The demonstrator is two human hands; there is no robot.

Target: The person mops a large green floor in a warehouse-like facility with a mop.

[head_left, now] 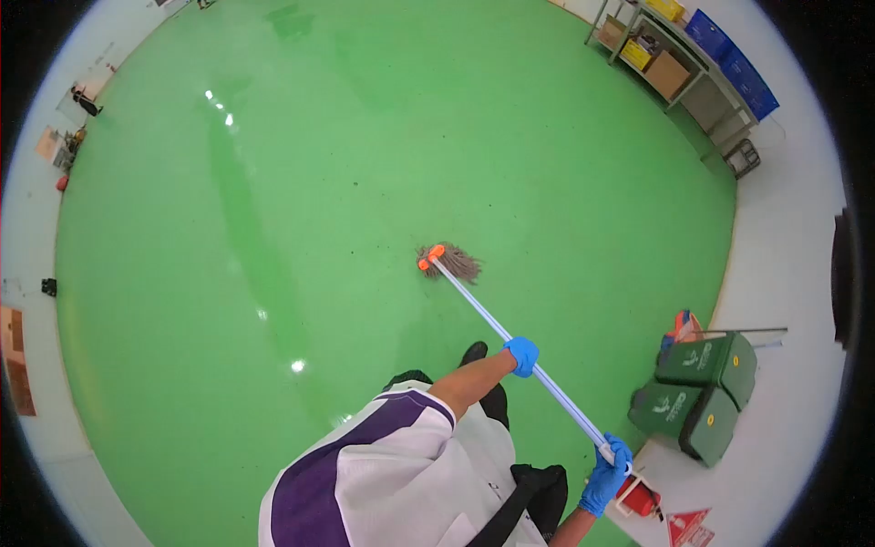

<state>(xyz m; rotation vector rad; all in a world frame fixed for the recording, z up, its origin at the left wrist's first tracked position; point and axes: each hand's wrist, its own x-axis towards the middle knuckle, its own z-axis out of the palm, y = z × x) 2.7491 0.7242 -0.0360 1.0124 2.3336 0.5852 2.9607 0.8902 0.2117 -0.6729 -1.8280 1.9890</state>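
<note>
A string mop with a grey-brown yarn head (462, 264) and an orange clamp rests on the green floor ahead of me. Its long pale blue-white handle (483, 313) slants down to the right towards my body. My left hand (521, 356), in a blue glove, is wrapped round the handle partway along. Near the handle's top end, my right hand (608, 476), also blue-gloved, is closed on it. My black shoe (474, 353) shows just beyond my left forearm.
Two green wheeled bins (697, 365) stand against the right wall, with a red fire extinguisher (640, 498) nearer me. A metal workbench (702, 59) holds blue crates (729, 64) at the upper right. Various items line the left wall. Shiny streaks mark the floor (246, 210).
</note>
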